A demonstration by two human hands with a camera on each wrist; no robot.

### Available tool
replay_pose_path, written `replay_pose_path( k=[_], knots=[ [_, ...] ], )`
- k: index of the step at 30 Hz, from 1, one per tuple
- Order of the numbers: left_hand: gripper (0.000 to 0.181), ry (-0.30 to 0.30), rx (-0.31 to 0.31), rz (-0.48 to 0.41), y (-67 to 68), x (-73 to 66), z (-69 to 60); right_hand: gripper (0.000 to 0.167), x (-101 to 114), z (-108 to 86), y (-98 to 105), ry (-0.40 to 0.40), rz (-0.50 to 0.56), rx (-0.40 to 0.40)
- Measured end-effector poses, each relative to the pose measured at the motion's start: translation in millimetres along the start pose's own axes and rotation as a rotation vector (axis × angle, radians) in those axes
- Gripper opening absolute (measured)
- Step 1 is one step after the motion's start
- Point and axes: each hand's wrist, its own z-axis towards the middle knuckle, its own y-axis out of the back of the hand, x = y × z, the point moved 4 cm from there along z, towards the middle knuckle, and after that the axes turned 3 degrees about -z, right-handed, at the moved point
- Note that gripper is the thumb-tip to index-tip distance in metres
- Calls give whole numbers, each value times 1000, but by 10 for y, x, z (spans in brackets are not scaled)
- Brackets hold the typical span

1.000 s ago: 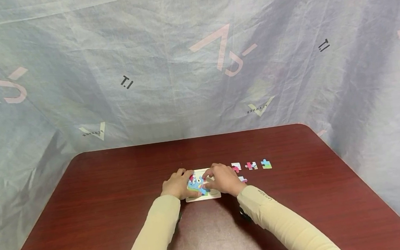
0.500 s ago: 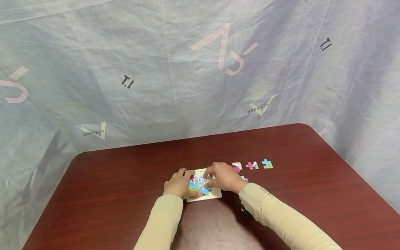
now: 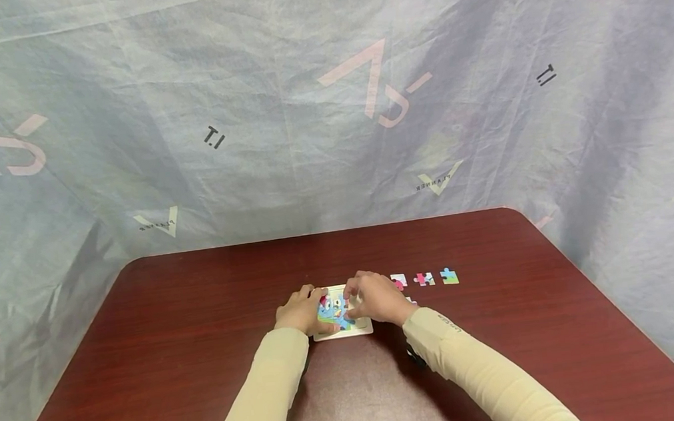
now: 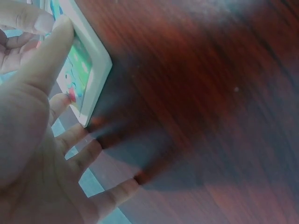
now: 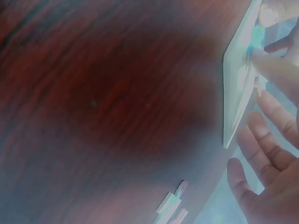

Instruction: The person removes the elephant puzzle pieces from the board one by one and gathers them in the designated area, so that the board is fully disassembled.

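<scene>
In the head view a pale puzzle frame (image 3: 356, 332) lies on the table, with pieces of a blue cartoon picture (image 3: 329, 311) filling its left part. My left hand (image 3: 299, 313) rests at the frame's left side, fingers spread and the thumb laid across the picture. Over the right part, my right hand (image 3: 379, 299) pinches a puzzle piece between thumb and forefinger at the picture's edge; the fingers hide most of it. In the right wrist view that thumb touches a blue bit beside the frame's bare board (image 5: 233, 88), the other fingers loosely extended.
Several loose puzzle pieces lie right of the frame, among them a pink-and-white piece (image 3: 424, 279) and a blue-green piece (image 3: 449, 276). One is partly hidden behind the right hand. The dark red table (image 3: 201, 302) ends at a grey cloth backdrop (image 3: 283, 141).
Both hands stay at the frame. The right fingers shift very slightly against the picture's right edge; the loose pieces have not moved.
</scene>
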Motion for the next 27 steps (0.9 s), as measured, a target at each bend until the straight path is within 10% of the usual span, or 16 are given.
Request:
replay_pose_path(
  k=[27],
  knots=[
    [80, -24, 24, -49, 79, -25, -45, 27, -121, -91, 269, -5, 87, 1]
  ],
)
